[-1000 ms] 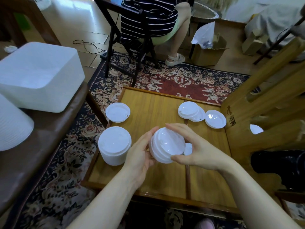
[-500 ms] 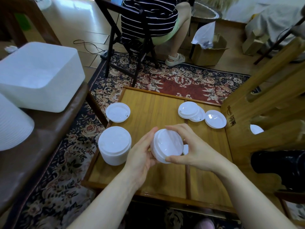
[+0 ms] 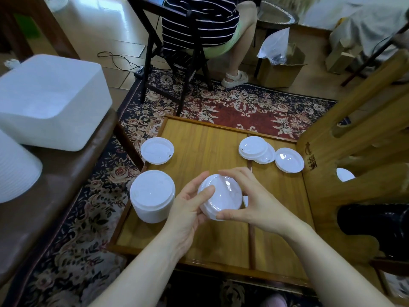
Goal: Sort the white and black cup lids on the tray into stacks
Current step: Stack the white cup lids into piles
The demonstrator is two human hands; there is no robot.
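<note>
Both hands hold a small stack of round, glossy white plastic lids [image 3: 220, 196] above the wooden tray [image 3: 199, 138]: left hand [image 3: 188, 209] with its thumb now pressed on top, right hand [image 3: 254, 200] pinching the rim. The stack has tilted flatter than before.

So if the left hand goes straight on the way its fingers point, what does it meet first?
The left hand already holds the small lid stack, so that comes first. Beyond it, up and right, probably the right hand, though depth is unclear.
</note>
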